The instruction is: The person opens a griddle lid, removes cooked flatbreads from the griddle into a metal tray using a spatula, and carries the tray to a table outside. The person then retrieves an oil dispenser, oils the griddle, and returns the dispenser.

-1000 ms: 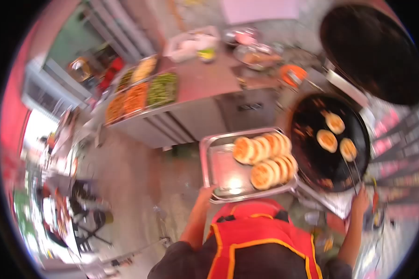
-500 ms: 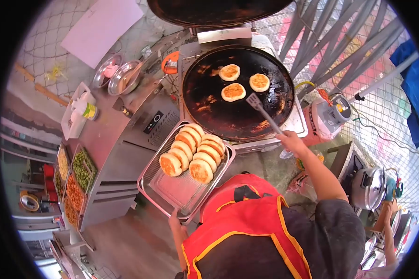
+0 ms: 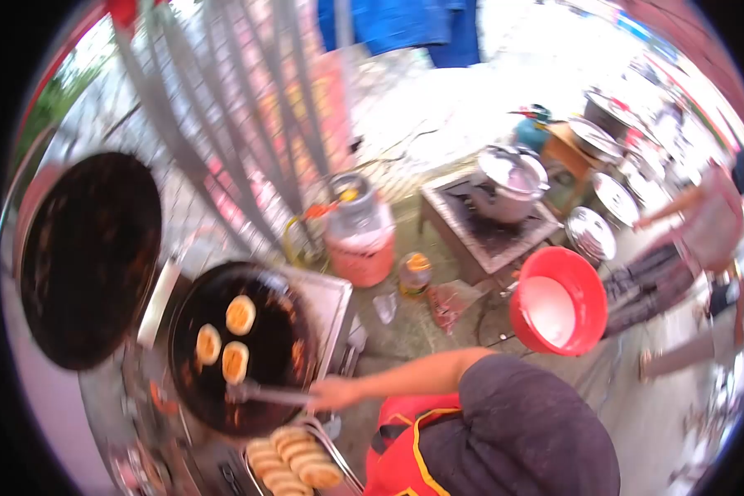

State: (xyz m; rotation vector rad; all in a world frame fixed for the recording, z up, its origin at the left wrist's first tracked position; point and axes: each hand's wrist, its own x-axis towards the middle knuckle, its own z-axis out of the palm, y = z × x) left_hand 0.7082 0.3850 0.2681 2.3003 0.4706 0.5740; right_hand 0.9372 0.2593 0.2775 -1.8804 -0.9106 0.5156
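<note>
My right hand (image 3: 332, 394) is closed around the handle of a slotted spatula (image 3: 269, 394). The spatula's blade is over the lower part of a round black griddle (image 3: 202, 397), close to the nearest of three browned flatbreads (image 3: 235, 362). The two other flatbreads lie a little farther up the griddle. Below it, at the bottom edge of the view, a metal tray (image 3: 339, 459) holds rows of browned flatbreads (image 3: 298, 459). My left hand is out of the picture.
The griddle's raised lid (image 3: 91, 260) stands at left. Beyond the griddle are a gas cylinder (image 3: 357, 219), a lidded pot (image 3: 508, 182) on a stove and a red basin (image 3: 583, 289) with whitish contents. Another person (image 3: 707, 215) stands at right. Much is blurred.
My view has swung to the right, bringing the red basin and another person into sight. The left hand and part of the tray have left the view. The right hand still grips the spatula.
</note>
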